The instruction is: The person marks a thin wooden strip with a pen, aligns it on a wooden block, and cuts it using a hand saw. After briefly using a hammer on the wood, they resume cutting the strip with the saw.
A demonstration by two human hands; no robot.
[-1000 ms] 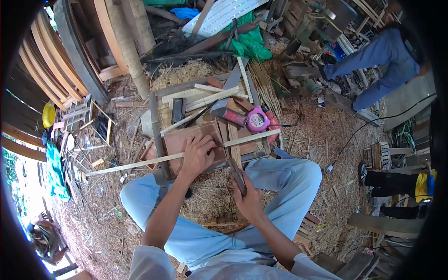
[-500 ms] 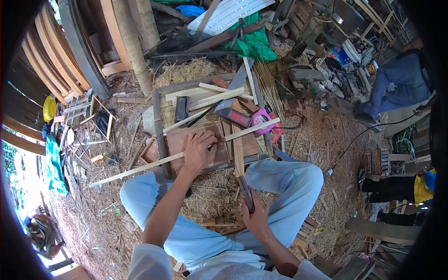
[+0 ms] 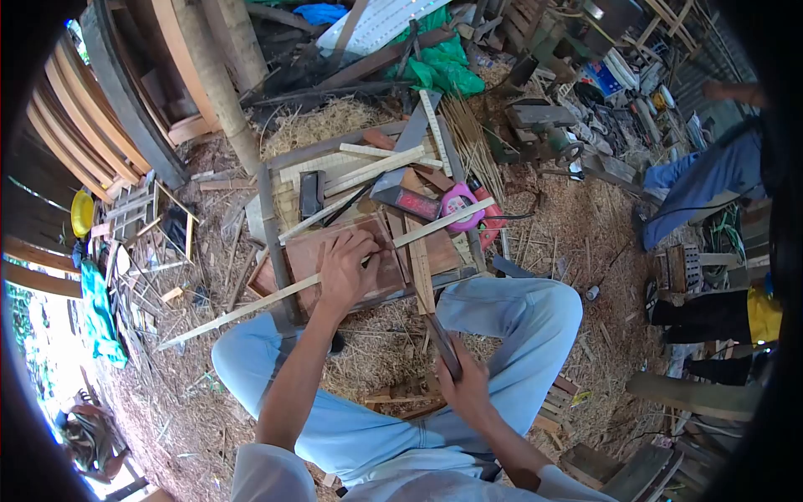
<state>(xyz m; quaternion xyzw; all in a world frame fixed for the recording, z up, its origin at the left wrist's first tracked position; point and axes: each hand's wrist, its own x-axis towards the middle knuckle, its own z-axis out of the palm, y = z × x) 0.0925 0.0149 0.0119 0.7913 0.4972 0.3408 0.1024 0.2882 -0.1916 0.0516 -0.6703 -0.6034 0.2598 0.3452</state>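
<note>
My left hand [image 3: 345, 269] presses a long, thin wooden strip [image 3: 238, 313] against a reddish-brown wooden board [image 3: 311, 251], fingers bent over it. The strip slants across the low work frame, its right end reaching past the pink tape measure [image 3: 462, 206]. My right hand [image 3: 465, 381] is closed round the lower end of a dark, flat, handle-like tool [image 3: 443, 347]; I cannot tell its kind. Its upper end lines up with a light wooden piece [image 3: 421, 272] that meets the strip from below. Beside the tape measure lies a dark block with a red face [image 3: 413, 202].
A small dark box [image 3: 311, 194] and several pale wood pieces [image 3: 376, 174] lie on the frame [image 3: 269, 226]. Wood shavings cover the ground. Curved timbers [image 3: 134, 92] stand at the left, a green plastic sheet [image 3: 452, 71] lies behind, and other people [image 3: 711, 180] are at the right.
The view has shifted slightly. My right hand and the dark tool have moved a little down and right. My left hand stays on the strip.
</note>
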